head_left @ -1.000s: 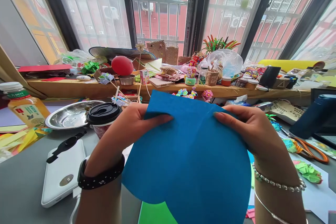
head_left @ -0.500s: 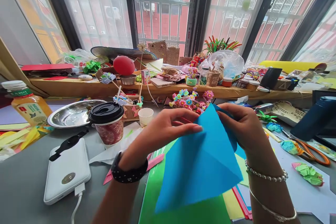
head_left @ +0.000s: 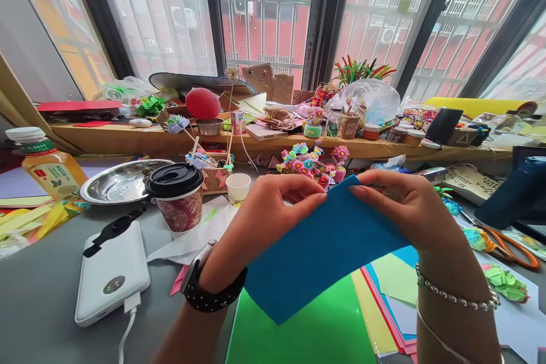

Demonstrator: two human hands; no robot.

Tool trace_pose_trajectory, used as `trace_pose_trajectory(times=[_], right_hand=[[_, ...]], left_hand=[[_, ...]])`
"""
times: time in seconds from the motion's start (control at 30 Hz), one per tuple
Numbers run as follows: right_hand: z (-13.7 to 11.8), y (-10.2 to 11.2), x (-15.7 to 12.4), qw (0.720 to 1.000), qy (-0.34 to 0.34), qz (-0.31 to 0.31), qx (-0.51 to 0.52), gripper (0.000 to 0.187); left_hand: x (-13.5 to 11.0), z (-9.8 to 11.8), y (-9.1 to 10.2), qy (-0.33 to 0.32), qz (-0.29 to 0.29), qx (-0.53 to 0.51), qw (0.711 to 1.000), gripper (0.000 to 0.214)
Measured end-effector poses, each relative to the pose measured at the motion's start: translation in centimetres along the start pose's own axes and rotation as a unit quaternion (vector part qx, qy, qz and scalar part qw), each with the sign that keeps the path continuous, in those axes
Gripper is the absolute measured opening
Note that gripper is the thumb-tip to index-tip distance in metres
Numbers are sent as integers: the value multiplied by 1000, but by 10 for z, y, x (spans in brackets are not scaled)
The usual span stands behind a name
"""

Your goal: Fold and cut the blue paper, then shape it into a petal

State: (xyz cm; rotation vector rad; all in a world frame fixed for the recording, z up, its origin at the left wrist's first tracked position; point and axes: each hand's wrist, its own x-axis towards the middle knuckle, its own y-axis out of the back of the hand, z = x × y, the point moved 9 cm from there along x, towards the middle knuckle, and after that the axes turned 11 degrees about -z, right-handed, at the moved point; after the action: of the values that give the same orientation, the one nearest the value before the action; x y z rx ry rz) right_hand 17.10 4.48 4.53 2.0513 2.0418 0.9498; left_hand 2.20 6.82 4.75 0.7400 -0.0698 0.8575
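A blue paper sheet (head_left: 315, 250), folded over, is held up in the air above the desk. My left hand (head_left: 273, 205) pinches its upper left edge between thumb and fingers. My right hand (head_left: 405, 205) grips the upper right edge, fingers closed on the paper. Both hands meet near the sheet's top corner. Under the blue paper lies a stack of coloured sheets (head_left: 375, 307), with a green sheet (head_left: 307, 335) on top at the near edge. A black watch sits on my left wrist, bracelets on my right.
A paper cup with a black lid (head_left: 176, 196), a white power bank (head_left: 113, 273) with cable, a steel dish (head_left: 119, 182) and a juice bottle (head_left: 46, 168) stand at left. Orange scissors (head_left: 507, 244) and green paper flowers (head_left: 503, 281) lie at right. A wooden shelf (head_left: 128, 142) crowded with craft items runs behind.
The wide blue sheet has been folded down into a smaller shape and lowered. My hands have come closer together at its top corner, uncovering the cup and small flowers behind.
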Motion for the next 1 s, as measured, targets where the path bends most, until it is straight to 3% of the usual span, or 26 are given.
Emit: trace_pose_trajectory(times=[0.13, 0.4, 0.63, 1.0], right_hand=[[-11, -7, -1, 998, 13, -27, -63, 20], [-17, -4, -6, 987, 41, -19, -156, 23], [-26, -10, -9, 986, 65, -19, -150, 19], [-29, -9, -12, 991, 57, 9, -120, 14]], left_hand=[[0, 4, -1, -15, 9, 4, 1000, 17], [-1, 13, -4, -33, -5, 63, 997, 14], [-5, 20, -6, -55, 20, 118, 991, 13], [-6, 19, -8, -46, -28, 104, 993, 15]])
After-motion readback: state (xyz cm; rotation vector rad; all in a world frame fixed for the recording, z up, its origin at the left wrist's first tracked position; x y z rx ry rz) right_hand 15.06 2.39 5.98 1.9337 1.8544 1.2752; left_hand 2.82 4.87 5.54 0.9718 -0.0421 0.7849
